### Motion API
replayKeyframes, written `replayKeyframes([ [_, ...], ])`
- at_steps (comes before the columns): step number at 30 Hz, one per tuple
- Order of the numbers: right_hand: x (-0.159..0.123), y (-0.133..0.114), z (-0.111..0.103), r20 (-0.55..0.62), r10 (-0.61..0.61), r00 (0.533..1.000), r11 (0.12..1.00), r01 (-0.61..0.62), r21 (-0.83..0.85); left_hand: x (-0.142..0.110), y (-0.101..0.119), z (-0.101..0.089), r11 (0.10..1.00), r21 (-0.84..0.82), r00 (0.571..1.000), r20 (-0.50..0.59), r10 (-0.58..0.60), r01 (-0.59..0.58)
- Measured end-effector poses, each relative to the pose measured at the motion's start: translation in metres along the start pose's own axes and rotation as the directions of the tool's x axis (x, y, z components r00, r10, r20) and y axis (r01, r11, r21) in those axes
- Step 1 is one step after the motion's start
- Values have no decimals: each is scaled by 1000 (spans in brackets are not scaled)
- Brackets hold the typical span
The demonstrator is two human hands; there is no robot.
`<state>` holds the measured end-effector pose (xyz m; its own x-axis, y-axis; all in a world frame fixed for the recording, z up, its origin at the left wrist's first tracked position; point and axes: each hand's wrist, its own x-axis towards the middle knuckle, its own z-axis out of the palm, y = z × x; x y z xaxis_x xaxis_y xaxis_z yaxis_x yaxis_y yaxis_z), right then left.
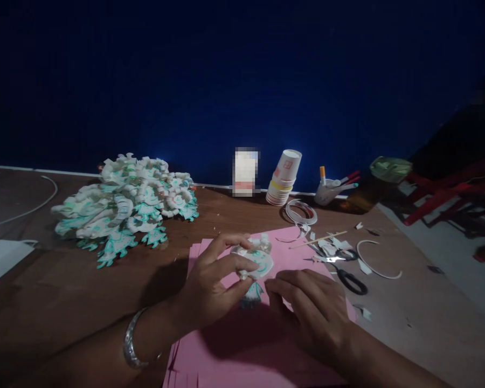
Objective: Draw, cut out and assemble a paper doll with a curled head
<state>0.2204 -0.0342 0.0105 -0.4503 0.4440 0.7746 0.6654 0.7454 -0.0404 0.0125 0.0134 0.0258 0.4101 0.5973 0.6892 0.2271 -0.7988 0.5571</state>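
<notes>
My left hand (215,280) pinches a small white paper-cup flower (255,259) with teal print, its cut strips curled outward, held just above a stack of pink paper sheets (242,345). My right hand (312,312) rests knuckles-up on the pink paper beside it, fingers curled, fingertips touching the lower teal part of the flower. A silver bangle (131,339) sits on my left wrist.
A large heap of finished white-and-teal paper flowers (125,207) lies at the left on the brown table (64,302). Behind are stacked paper cups (285,178), a cut cup holding pens (333,188), scissors (345,272), a wooden stick (317,239) and paper rim rings (301,212).
</notes>
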Motion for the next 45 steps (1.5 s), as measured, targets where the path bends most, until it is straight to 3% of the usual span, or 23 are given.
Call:
replayKeyframes([
  [21,3,0,-1,-8,6,1000,998,-5,55,3,5,0,998,-25,998,-3,59,-59],
  [29,3,-1,0,0,4,1000,997,-4,71,3,4,-4,995,-67,996,54,74,-71],
  [45,-3,-2,1,-6,16,1000,998,-16,63,6,4,-4,986,-90,990,10,140,-138],
])
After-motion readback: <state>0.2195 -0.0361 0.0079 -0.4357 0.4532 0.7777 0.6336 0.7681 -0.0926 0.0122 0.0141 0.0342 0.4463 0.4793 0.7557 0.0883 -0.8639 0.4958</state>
